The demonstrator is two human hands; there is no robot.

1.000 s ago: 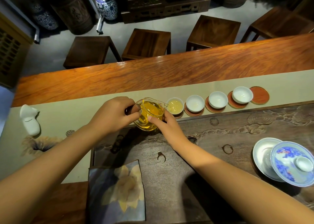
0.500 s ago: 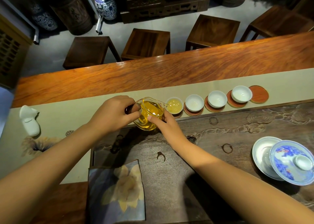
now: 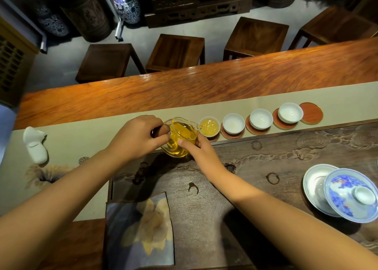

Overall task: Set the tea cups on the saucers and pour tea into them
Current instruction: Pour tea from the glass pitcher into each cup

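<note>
A glass pitcher (image 3: 181, 135) of yellow tea is tilted with its spout towards the leftmost white cup (image 3: 209, 126), which holds yellow tea. My left hand (image 3: 135, 138) grips the pitcher's dark handle. My right hand (image 3: 197, 150) has its fingers against the pitcher's near side. To the right, three white cups (image 3: 233, 123), (image 3: 261, 119), (image 3: 290, 113) look empty and stand on round red-brown saucers. One bare saucer (image 3: 312, 114) lies at the right end of the row.
A blue-and-white lidded bowl (image 3: 351, 194) on a white dish sits at the right on the dark carved tea tray (image 3: 255, 177). A folded floral cloth (image 3: 139, 230) lies near me. A white ceramic piece (image 3: 35, 147) rests on the beige runner at left. Stools stand beyond the table.
Hands and pitcher have hardly moved. The whole scene has shifted slightly in the frame with my head.
</note>
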